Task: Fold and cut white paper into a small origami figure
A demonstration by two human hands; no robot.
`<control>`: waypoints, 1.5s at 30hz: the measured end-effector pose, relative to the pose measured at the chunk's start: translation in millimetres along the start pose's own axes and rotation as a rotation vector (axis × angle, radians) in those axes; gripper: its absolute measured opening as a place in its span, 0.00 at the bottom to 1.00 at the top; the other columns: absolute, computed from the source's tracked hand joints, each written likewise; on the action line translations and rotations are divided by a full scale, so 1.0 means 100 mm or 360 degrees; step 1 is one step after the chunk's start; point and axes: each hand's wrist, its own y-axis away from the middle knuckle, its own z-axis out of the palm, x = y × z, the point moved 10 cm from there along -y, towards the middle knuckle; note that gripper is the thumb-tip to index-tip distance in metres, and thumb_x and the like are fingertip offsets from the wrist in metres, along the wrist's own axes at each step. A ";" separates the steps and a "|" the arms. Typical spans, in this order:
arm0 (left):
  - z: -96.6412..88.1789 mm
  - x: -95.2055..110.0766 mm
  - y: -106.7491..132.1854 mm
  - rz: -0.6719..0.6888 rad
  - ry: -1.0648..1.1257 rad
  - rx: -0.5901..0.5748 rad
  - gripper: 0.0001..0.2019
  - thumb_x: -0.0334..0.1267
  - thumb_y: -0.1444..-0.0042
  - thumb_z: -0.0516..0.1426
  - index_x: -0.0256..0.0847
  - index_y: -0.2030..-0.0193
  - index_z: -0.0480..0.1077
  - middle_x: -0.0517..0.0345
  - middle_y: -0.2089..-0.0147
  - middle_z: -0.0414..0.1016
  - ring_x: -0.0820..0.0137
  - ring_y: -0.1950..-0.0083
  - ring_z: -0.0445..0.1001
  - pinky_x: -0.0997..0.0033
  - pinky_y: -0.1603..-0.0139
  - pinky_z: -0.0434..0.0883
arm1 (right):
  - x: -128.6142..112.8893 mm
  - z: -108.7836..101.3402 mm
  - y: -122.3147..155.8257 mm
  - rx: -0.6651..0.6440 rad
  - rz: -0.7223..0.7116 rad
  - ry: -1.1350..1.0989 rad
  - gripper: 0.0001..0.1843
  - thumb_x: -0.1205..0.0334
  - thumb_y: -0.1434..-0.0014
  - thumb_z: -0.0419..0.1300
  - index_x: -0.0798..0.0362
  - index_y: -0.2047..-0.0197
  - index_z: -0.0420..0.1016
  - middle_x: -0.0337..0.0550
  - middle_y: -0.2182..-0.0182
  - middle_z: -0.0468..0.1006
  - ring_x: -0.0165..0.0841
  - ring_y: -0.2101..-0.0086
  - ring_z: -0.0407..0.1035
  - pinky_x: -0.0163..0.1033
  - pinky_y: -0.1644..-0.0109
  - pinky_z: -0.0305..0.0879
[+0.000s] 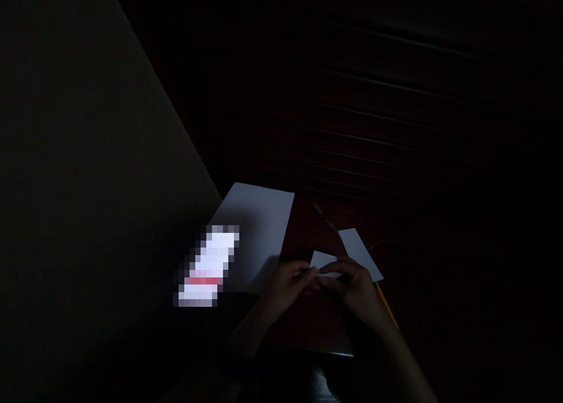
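Between both hands is a small piece of white paper, held above a dark wooden table. My left hand pinches its left lower edge with thumb and fingers. From the other side, my right hand grips the same paper, its fingers curled over the right part. The fingertips nearly meet in front of the paper, and they hide its lower portion. Dim light leaves any folds in it hard to make out. Just beyond the right hand lies another white paper strip.
A large white sheet lies to the left, with a lit, blurred-out screen in front of it. A thin pen-like object lies behind the strip. Something yellow and slender is beside my right wrist. The table's near edge catches light.
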 end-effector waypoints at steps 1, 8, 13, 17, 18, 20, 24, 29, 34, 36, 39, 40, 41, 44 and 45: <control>-0.03 0.00 0.00 0.0000 0.0005 0.0026 0.15 0.47 0.47 0.54 0.35 0.66 0.72 0.51 0.70 0.77 0.67 0.68 0.75 0.74 0.72 0.68 | 0.00 -0.02 0.00 0.0037 0.0025 -0.0026 0.09 0.60 0.50 0.62 0.50 0.64 0.76 0.41 0.66 0.76 0.36 0.64 0.71 0.39 0.60 0.66; -0.13 -0.12 0.02 -0.0183 0.0323 0.0076 0.16 0.46 0.48 0.56 0.34 0.61 0.72 0.46 0.66 0.77 0.66 0.66 0.75 0.74 0.70 0.67 | 0.08 0.00 0.04 -0.0051 0.0178 -0.0246 0.13 0.55 0.48 0.60 0.54 0.61 0.74 0.44 0.67 0.77 0.37 0.66 0.70 0.40 0.62 0.66; -0.18 -0.15 0.04 -0.0208 0.0447 0.0138 0.15 0.46 0.49 0.57 0.34 0.63 0.72 0.48 0.68 0.75 0.67 0.66 0.73 0.72 0.69 0.67 | 0.20 0.03 0.05 -0.0112 0.0252 -0.0437 0.13 0.55 0.45 0.58 0.53 0.59 0.72 0.42 0.69 0.77 0.34 0.68 0.70 0.38 0.64 0.65; -0.15 -0.13 0.02 -0.0190 0.0370 0.0096 0.16 0.47 0.48 0.55 0.34 0.63 0.72 0.50 0.68 0.74 0.69 0.68 0.72 0.74 0.70 0.65 | 0.17 0.02 0.03 -0.0126 0.0201 -0.0318 0.11 0.56 0.43 0.56 0.53 0.66 0.75 0.41 0.70 0.77 0.34 0.68 0.70 0.37 0.64 0.63; -0.14 -0.12 0.02 -0.0181 0.0343 0.0088 0.16 0.47 0.47 0.55 0.34 0.63 0.72 0.50 0.68 0.74 0.70 0.68 0.71 0.75 0.71 0.65 | 0.15 0.03 0.02 -0.0144 0.0185 -0.0271 0.11 0.56 0.43 0.56 0.53 0.67 0.75 0.41 0.70 0.77 0.34 0.68 0.70 0.37 0.64 0.63; -0.13 -0.12 0.01 -0.0164 0.0295 0.0079 0.16 0.47 0.46 0.54 0.34 0.62 0.72 0.52 0.70 0.73 0.71 0.69 0.70 0.76 0.72 0.63 | 0.11 0.04 0.01 -0.0173 0.0168 -0.0206 0.10 0.57 0.43 0.56 0.52 0.67 0.76 0.40 0.70 0.77 0.35 0.67 0.70 0.36 0.63 0.63; -0.08 -0.15 -0.01 -0.0152 0.0297 0.0010 0.15 0.46 0.45 0.53 0.34 0.62 0.71 0.52 0.71 0.73 0.71 0.70 0.70 0.76 0.72 0.62 | 0.10 0.03 -0.01 -0.0139 0.0201 -0.0242 0.09 0.57 0.44 0.57 0.51 0.63 0.76 0.40 0.67 0.77 0.35 0.64 0.69 0.36 0.61 0.62; -0.06 -0.21 0.00 -0.0162 0.0448 -0.0012 0.14 0.44 0.45 0.54 0.34 0.61 0.70 0.51 0.70 0.73 0.71 0.69 0.70 0.74 0.69 0.64 | 0.21 0.03 0.01 -0.0042 0.0281 -0.0400 0.12 0.59 0.47 0.60 0.52 0.59 0.74 0.40 0.73 0.75 0.33 0.70 0.68 0.35 0.65 0.62; -0.02 -0.21 0.01 -0.0212 0.0561 -0.0026 0.14 0.45 0.46 0.55 0.34 0.61 0.70 0.51 0.68 0.72 0.70 0.69 0.71 0.72 0.69 0.66 | 0.20 0.05 0.01 -0.0029 0.0260 -0.0348 0.11 0.60 0.46 0.59 0.52 0.59 0.74 0.39 0.73 0.74 0.32 0.71 0.67 0.35 0.67 0.62; 0.02 -0.19 0.02 -0.0215 0.0610 -0.0046 0.15 0.45 0.46 0.55 0.34 0.59 0.70 0.49 0.65 0.73 0.70 0.68 0.71 0.71 0.68 0.67 | 0.17 0.03 0.01 0.0007 0.0236 -0.0322 0.11 0.60 0.47 0.60 0.52 0.60 0.74 0.39 0.73 0.74 0.32 0.71 0.67 0.35 0.67 0.62; 0.05 -0.14 0.03 -0.0183 0.0735 -0.0067 0.13 0.42 0.46 0.56 0.34 0.60 0.70 0.49 0.63 0.73 0.70 0.66 0.72 0.69 0.64 0.68 | 0.13 0.04 0.00 0.0025 0.0214 -0.0384 0.12 0.59 0.48 0.61 0.52 0.59 0.73 0.39 0.72 0.74 0.32 0.70 0.67 0.36 0.66 0.62; 0.04 -0.13 0.03 -0.0171 0.0788 -0.0062 0.12 0.41 0.47 0.57 0.34 0.61 0.70 0.49 0.62 0.72 0.70 0.65 0.72 0.69 0.63 0.69 | 0.12 0.06 0.00 0.0003 0.0217 -0.0429 0.13 0.60 0.48 0.61 0.52 0.59 0.72 0.39 0.72 0.73 0.32 0.70 0.67 0.36 0.66 0.63; 0.04 -0.13 0.03 -0.0168 0.0837 -0.0054 0.11 0.40 0.47 0.57 0.34 0.61 0.70 0.48 0.62 0.72 0.69 0.64 0.72 0.69 0.62 0.69 | 0.12 0.09 0.01 -0.0024 0.0225 -0.0481 0.14 0.60 0.49 0.61 0.51 0.58 0.72 0.39 0.71 0.73 0.32 0.70 0.67 0.36 0.65 0.63; 0.02 -0.14 0.03 -0.0176 0.0917 -0.0034 0.10 0.38 0.47 0.58 0.33 0.62 0.71 0.48 0.62 0.73 0.69 0.64 0.72 0.68 0.62 0.69 | 0.15 0.15 0.02 -0.0075 0.0270 -0.0605 0.16 0.61 0.50 0.62 0.51 0.56 0.70 0.38 0.72 0.72 0.32 0.70 0.67 0.35 0.66 0.63; 0.02 -0.15 0.03 -0.0180 0.0915 -0.0031 0.10 0.38 0.47 0.58 0.33 0.62 0.71 0.48 0.63 0.73 0.69 0.64 0.72 0.68 0.62 0.69 | 0.16 0.16 0.02 -0.0081 0.0280 -0.0627 0.16 0.61 0.50 0.62 0.51 0.56 0.70 0.38 0.72 0.72 0.31 0.71 0.66 0.35 0.66 0.62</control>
